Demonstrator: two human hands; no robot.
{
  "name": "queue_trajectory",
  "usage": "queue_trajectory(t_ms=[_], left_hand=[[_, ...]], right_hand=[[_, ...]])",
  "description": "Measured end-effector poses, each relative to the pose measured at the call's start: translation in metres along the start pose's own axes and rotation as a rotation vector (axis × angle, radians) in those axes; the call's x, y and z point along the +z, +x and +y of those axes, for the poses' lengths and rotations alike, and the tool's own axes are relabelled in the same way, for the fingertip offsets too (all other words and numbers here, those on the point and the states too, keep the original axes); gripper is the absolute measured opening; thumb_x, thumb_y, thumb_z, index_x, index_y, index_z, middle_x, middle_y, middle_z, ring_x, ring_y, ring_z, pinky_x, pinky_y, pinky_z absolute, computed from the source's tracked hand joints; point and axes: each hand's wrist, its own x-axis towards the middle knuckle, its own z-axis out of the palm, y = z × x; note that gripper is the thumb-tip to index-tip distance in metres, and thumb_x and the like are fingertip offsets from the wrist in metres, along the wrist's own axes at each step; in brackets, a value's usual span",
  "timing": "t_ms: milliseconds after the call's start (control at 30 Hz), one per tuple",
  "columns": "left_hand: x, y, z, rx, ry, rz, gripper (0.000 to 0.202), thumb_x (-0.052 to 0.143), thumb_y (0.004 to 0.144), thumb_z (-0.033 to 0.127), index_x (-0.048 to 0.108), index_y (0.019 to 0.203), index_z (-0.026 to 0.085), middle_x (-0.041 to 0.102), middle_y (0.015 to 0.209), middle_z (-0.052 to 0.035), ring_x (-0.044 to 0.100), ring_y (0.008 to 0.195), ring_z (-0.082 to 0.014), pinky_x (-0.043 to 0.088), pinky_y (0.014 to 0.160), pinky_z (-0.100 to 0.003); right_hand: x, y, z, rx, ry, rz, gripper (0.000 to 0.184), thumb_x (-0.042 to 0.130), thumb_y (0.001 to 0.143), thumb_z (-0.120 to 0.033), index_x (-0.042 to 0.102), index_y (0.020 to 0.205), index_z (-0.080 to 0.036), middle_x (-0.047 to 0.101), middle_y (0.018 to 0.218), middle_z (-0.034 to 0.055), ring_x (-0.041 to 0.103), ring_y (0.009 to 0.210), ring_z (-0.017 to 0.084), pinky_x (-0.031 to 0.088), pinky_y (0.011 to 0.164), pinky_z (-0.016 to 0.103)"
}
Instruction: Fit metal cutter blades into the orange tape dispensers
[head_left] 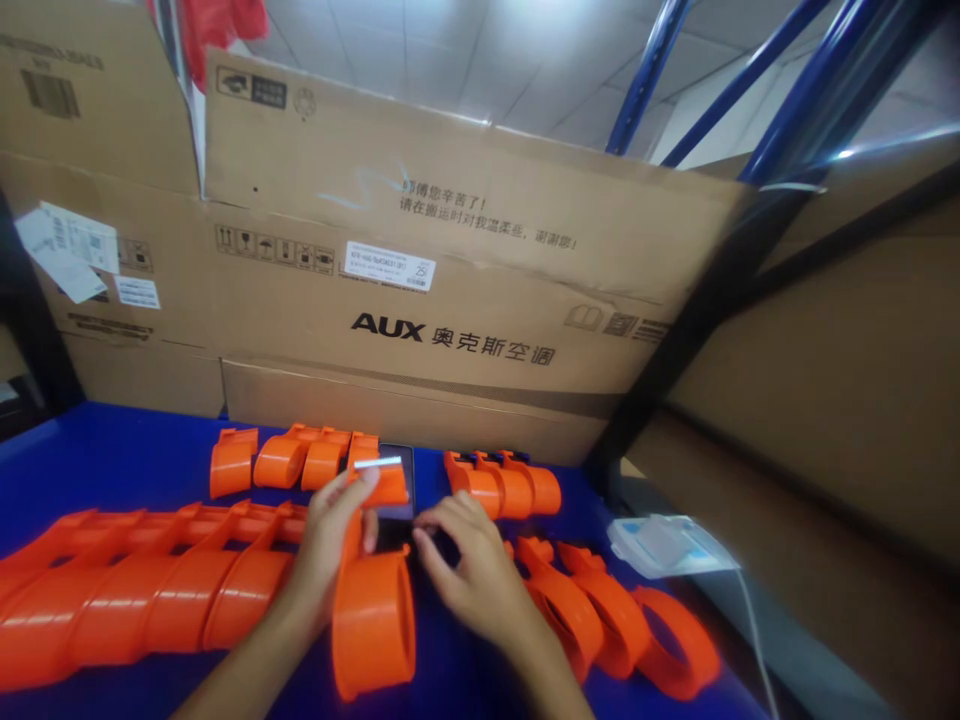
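Observation:
A dark phone (395, 492) lies on the blue table (112, 460) among orange plastic ring parts. My left hand (330, 540) rests at the phone's left edge, its fingers bent around it and the thumb up by the screen. My right hand (469, 565) reaches in from the right with fingers curled, the fingertips touching the phone's lower edge. An orange ring part (373, 625) stands just below the phone, between my wrists.
A long nested row of orange parts (142, 590) lies at the left, shorter rows behind (285, 460) and right (502, 485), more at the lower right (615, 620). Cardboard boxes (450, 290) wall the back. A white packet (664, 545) with a cable lies at the table's right edge.

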Motion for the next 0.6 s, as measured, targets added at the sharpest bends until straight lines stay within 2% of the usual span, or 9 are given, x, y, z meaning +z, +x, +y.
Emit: queue_trajectory(t_ms=[100, 200, 267, 367, 467, 600], left_hand=[[0.004, -0.004, -0.007, -0.017, 0.051, -0.051, 0.037, 0.072, 0.081, 0.052, 0.063, 0.073, 0.017, 0.050, 0.041, 0.0046, 0.041, 0.035, -0.0075, 0.032, 0.041, -0.020], [0.008, -0.009, -0.012, -0.052, 0.101, -0.141, 0.035, 0.072, 0.082, 0.052, 0.068, 0.088, 0.017, 0.048, 0.042, 0.0071, 0.039, 0.034, -0.0075, 0.032, 0.040, -0.020], [0.010, -0.011, -0.012, -0.061, 0.130, -0.175, 0.035, 0.073, 0.081, 0.051, 0.068, 0.092, 0.017, 0.046, 0.043, 0.0083, 0.038, 0.034, -0.0076, 0.030, 0.039, -0.020], [0.011, -0.011, -0.012, -0.067, 0.148, -0.226, 0.034, 0.073, 0.082, 0.050, 0.068, 0.090, 0.017, 0.046, 0.046, 0.0083, 0.037, 0.034, -0.0070, 0.028, 0.038, -0.020], [0.012, -0.011, -0.012, -0.069, 0.158, -0.247, 0.033, 0.073, 0.082, 0.050, 0.067, 0.089, 0.018, 0.046, 0.049, 0.0076, 0.037, 0.036, -0.0071, 0.028, 0.038, -0.021], [0.015, -0.013, -0.012, -0.042, 0.115, -0.230, 0.036, 0.074, 0.082, 0.047, 0.067, 0.103, 0.018, 0.051, 0.054, 0.0059, 0.042, 0.042, -0.0091, 0.031, 0.042, -0.021]], right_hand=[[-0.001, -0.001, 0.002, 0.082, 0.202, 0.183, 0.018, 0.054, 0.099, -0.029, 0.067, 0.111, -0.024, 0.070, 0.094, 0.0046, 0.064, 0.089, 0.022, 0.049, 0.083, 0.035], [0.005, -0.002, 0.003, 0.149, 0.429, 0.242, 0.027, 0.055, 0.099, -0.034, 0.065, 0.123, -0.025, 0.071, 0.099, 0.0046, 0.066, 0.090, 0.022, 0.052, 0.082, 0.034], [0.011, -0.002, 0.004, 0.171, 0.546, 0.230, 0.026, 0.060, 0.097, -0.035, 0.067, 0.119, -0.025, 0.071, 0.100, 0.0049, 0.067, 0.092, 0.022, 0.053, 0.083, 0.035], [0.017, 0.000, 0.003, 0.196, 0.657, 0.248, 0.020, 0.066, 0.093, -0.036, 0.072, 0.106, -0.022, 0.072, 0.094, 0.0048, 0.066, 0.087, 0.021, 0.054, 0.084, 0.035], [0.018, 0.002, 0.001, 0.228, 0.700, 0.303, 0.019, 0.070, 0.090, -0.036, 0.074, 0.098, -0.020, 0.071, 0.087, 0.0047, 0.066, 0.081, 0.020, 0.055, 0.079, 0.033], [0.017, 0.003, 0.001, 0.264, 0.697, 0.396, 0.019, 0.074, 0.087, -0.037, 0.074, 0.092, -0.019, 0.070, 0.084, 0.0044, 0.065, 0.078, 0.020, 0.053, 0.072, 0.030]])
